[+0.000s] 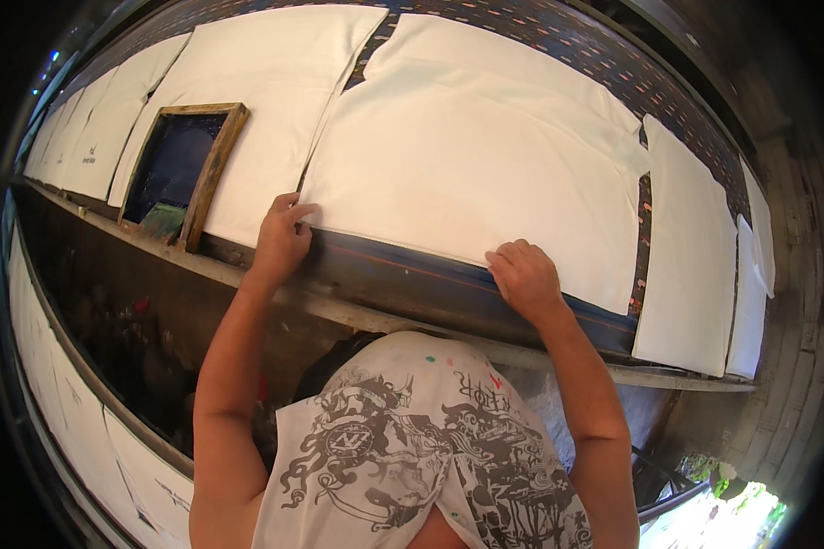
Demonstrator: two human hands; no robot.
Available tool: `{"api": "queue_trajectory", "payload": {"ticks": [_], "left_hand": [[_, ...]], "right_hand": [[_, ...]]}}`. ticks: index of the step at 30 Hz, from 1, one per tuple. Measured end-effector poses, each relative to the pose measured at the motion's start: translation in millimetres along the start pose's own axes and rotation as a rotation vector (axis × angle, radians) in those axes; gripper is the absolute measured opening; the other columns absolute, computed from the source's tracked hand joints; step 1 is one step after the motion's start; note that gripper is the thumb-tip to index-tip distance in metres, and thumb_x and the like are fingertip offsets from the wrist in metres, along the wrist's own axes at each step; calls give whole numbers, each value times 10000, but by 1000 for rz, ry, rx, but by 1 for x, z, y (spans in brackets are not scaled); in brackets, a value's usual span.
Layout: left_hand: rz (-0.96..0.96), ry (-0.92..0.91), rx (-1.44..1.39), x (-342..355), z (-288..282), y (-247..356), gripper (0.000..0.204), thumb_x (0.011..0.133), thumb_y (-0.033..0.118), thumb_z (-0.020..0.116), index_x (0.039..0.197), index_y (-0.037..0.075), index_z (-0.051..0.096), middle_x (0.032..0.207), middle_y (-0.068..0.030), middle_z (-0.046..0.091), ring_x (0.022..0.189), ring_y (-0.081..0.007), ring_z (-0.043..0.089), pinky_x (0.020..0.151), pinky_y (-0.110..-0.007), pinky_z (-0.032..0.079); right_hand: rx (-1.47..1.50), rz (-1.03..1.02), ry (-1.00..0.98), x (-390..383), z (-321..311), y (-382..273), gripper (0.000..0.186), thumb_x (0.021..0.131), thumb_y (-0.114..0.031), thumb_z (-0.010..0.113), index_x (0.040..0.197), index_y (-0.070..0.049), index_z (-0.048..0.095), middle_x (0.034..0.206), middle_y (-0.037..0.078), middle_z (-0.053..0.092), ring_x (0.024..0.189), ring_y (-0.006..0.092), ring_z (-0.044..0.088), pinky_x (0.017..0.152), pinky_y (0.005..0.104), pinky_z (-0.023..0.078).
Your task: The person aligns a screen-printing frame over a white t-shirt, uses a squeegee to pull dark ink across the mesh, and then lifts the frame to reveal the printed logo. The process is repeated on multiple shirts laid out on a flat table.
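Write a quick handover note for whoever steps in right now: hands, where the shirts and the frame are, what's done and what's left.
Left hand: fingers pinching the near left corner of the white shirt laid flat in front.
Right hand: fingers pressing on that shirt's near hem, further right.
Printing table: long, dark, with white shirts in a row along it, left and right.
Wooden-framed screen: rests on the next shirt to the left, no hand on it.
Done: the shirt in front lies mostly flat.
Left: both hands are on its near edge; it shows no print, and the screen is not on it.

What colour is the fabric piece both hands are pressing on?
White, plain; the fabric piece shows best in the head view.
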State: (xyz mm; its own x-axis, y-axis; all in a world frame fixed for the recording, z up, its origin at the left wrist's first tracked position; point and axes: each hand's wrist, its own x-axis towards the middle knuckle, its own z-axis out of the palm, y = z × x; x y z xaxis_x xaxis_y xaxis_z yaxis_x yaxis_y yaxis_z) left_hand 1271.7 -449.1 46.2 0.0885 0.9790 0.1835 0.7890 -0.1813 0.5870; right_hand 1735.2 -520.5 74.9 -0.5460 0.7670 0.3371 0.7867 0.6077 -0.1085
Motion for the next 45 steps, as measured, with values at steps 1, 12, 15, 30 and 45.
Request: {"api": "queue_trajectory", "payload": {"ticks": [1,12,15,30,45], "left_hand": [[-27,-8,-22,0,-1,-2,174,971,-25,801,1116,37,874,1405,-223,749,983,-309,798,863,-390,650],[-44,-59,-101,2,-5,-25,100,993,-35,818,1067,25,848,1416,-224,750,1151,-329,788,973,-397,625],[17,-46,-63,0,-3,-34,94,996,-35,815,1062,18,856,1428,-218,749,1122,-309,791,963,-377,628],[-779,87,-1102,6,21,21,279,1087,92,777,1322,-19,678,1055,-76,748,820,-165,760,727,-333,706],[-532,-175,-512,-19,-16,11,352,1029,26,786,1359,-86,738,1026,-92,812,769,-129,732,666,-300,610]], "right_hand": [[12,-12,17,4,-1,-1,105,885,-94,780,989,-87,767,949,52,696,922,253,696,794,415,590],[-32,-18,-21,2,9,-3,68,860,-80,752,872,-83,685,910,81,649,902,284,680,789,424,594],[0,-36,-18,-1,13,-3,67,860,-82,764,889,-78,703,927,79,654,920,286,681,798,423,591],[-146,93,-38,-27,14,0,178,878,-88,762,1055,-69,753,994,77,665,973,280,689,825,417,602],[-23,-33,6,-57,-4,-22,247,813,-85,783,1056,-46,759,951,69,640,922,278,667,779,411,594]]}}
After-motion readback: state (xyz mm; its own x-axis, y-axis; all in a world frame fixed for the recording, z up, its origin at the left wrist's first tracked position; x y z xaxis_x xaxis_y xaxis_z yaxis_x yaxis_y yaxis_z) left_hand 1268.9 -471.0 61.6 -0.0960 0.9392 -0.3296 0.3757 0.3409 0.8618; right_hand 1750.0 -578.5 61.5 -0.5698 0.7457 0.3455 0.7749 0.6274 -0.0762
